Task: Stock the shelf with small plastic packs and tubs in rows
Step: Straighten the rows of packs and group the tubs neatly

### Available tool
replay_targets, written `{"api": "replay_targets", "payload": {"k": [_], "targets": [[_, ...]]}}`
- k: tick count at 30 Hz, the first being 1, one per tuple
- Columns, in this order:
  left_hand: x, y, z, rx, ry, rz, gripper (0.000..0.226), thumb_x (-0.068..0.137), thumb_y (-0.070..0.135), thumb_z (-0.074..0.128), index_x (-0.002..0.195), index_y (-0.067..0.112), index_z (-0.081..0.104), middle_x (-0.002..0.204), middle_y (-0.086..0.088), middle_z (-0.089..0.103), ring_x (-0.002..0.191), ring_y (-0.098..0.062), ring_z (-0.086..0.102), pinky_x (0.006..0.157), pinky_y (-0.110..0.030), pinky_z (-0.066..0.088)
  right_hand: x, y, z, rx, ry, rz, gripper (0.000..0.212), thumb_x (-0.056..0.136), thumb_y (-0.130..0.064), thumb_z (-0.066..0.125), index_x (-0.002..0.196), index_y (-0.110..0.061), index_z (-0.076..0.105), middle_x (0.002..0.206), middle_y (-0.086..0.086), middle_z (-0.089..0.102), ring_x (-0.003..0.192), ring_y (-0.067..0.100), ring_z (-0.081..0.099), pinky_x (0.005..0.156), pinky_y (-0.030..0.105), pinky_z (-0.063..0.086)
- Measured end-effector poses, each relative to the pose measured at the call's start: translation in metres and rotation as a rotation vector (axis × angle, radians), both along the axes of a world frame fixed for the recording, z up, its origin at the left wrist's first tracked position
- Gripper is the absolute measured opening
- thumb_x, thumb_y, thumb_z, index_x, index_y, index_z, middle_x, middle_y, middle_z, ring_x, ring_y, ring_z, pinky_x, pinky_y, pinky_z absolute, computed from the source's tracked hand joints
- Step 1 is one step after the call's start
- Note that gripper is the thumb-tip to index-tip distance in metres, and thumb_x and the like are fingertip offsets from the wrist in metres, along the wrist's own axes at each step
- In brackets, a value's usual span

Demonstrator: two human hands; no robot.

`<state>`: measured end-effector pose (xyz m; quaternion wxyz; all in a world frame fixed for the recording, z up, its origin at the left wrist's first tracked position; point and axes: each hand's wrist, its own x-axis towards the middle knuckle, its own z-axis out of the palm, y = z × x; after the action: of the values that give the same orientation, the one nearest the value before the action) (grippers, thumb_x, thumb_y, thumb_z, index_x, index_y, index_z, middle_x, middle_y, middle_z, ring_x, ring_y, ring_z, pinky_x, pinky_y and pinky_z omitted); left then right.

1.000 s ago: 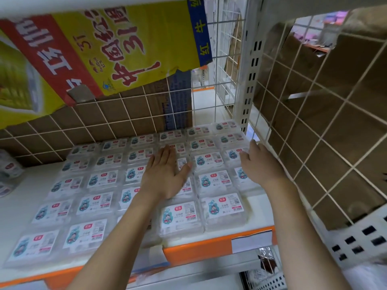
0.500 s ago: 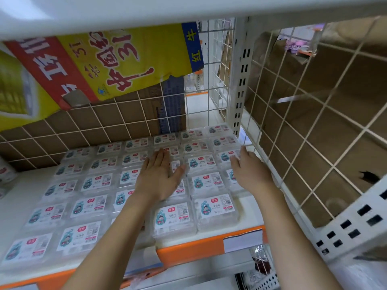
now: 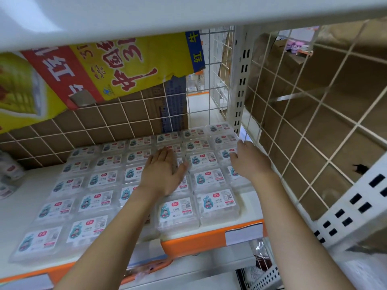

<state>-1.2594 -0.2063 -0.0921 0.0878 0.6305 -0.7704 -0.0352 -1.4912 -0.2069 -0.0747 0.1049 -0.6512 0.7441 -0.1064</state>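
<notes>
— On the shelf point(image 3: 250, 197), what's there?
— Clear packs point(image 3: 217, 204) in rows; contents unreadable.
— Hands?
— Left hand point(image 3: 162, 174) flat on middle packs; right hand point(image 3: 250, 162) flat at three o'clock, fingertips hidden.

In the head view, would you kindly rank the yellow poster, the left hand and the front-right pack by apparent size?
1. Yellow poster, by far.
2. Left hand.
3. Front-right pack, close to the hand in apparent size, so this order is unsure.

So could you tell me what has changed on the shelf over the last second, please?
Very little. The left hand lies flat on the middle packs as before, and the right hand stays at the right-hand row by the wire grid. Nothing was gripped or released; only the camera dipped.
</notes>
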Motion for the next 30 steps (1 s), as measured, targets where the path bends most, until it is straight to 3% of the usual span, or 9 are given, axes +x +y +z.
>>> {"api": "replay_targets", "payload": {"k": [4,6,11,15,18,20,24,30], "targets": [[0.0,0.011,0.012,-0.079,0.023,-0.059,0.089,0.082,0.066,-0.001,0.136,0.013,0.046,0.145,-0.008,0.042,0.136,-0.024,0.031,0.113,-0.036,0.02,0.014,-0.006,-0.001,-0.131,-0.042,0.055,0.04,0.097,-0.025,0.032,0.13,-0.005,0.043,0.133,0.015,0.046,0.122,0.032,0.042,0.098,0.042,0.038],[0.003,0.017,0.019,-0.087,0.04,-0.042,0.084,0.087,0.066,0.004,0.138,0.013,0.044,0.147,-0.008,0.04,0.138,-0.024,0.028,0.115,-0.036,0.018,0.026,-0.006,0.0,-0.175,-0.074,0.103,0.038,0.097,-0.025,0.034,0.125,-0.002,0.046,0.133,0.016,0.048,0.123,0.031,0.042,0.102,0.044,0.036],[0.03,0.04,0.031,-0.079,0.006,0.048,0.064,0.097,0.055,0.024,0.145,0.015,0.033,0.154,-0.006,0.027,0.142,-0.022,0.02,0.113,-0.031,0.015,0.08,0.008,0.002,-0.182,-0.105,0.229,0.045,0.099,-0.028,0.031,0.138,-0.007,0.038,0.143,0.013,0.039,0.133,0.029,0.032,0.112,0.042,0.025],[0.08,0.07,0.029,-0.029,0.026,0.157,0.071,0.09,0.059,0.027,0.145,0.013,0.033,0.154,-0.01,0.027,0.142,-0.024,0.021,0.114,-0.033,0.017,0.131,0.034,0.008,-0.163,-0.109,0.335,0.05,0.1,-0.03,0.031,0.146,-0.012,0.026,0.154,0.008,0.024,0.142,0.023,0.018,0.116,0.037,0.014],[0.121,0.1,0.03,-0.039,0.135,0.252,0.1,0.068,0.074,0.016,0.14,0.011,0.042,0.147,-0.014,0.038,0.138,-0.027,0.029,0.111,-0.034,0.023,0.169,0.058,0.014,-0.197,-0.091,0.417,0.054,0.1,-0.032,0.033,0.148,-0.01,0.02,0.154,0.007,0.022,0.142,0.021,0.016,0.115,0.033,0.011],[0.145,0.117,0.029,-0.036,0.163,0.285,0.106,0.062,0.078,0.014,0.141,0.013,0.041,0.148,-0.015,0.036,0.141,-0.026,0.025,0.112,-0.035,0.022,0.196,0.076,0.014,-0.239,-0.084,0.496,0.055,0.1,-0.033,0.034,0.148,-0.01,0.021,0.154,0.006,0.024,0.142,0.02,0.016,0.116,0.032,0.006],[0.198,0.132,0.026,-0.036,0.129,0.214,0.115,0.06,0.094,0.019,0.138,0.015,0.047,0.148,-0.015,0.037,0.14,-0.031,0.027,0.112,-0.045,0.026,0.254,0.1,0.004,-0.242,-0.127,0.614,0.06,0.094,-0.04,0.021,0.144,-0.009,0.032,0.151,0.006,0.032,0.141,0.021,0.022,0.118,0.038,0.009],[0.261,0.133,0.023,0.039,0.066,-0.027,0.106,0.064,0.093,0.022,0.14,0.022,0.045,0.149,-0.008,0.037,0.14,-0.028,0.028,0.113,-0.047,0.022,0.313,0.101,-0.003,-0.214,-0.121,0.627,0.05,0.099,-0.026,0.036,0.146,-0.012,0.028,0.153,0.004,0.028,0.143,0.018,0.015,0.115,0.029,0.001]]}}
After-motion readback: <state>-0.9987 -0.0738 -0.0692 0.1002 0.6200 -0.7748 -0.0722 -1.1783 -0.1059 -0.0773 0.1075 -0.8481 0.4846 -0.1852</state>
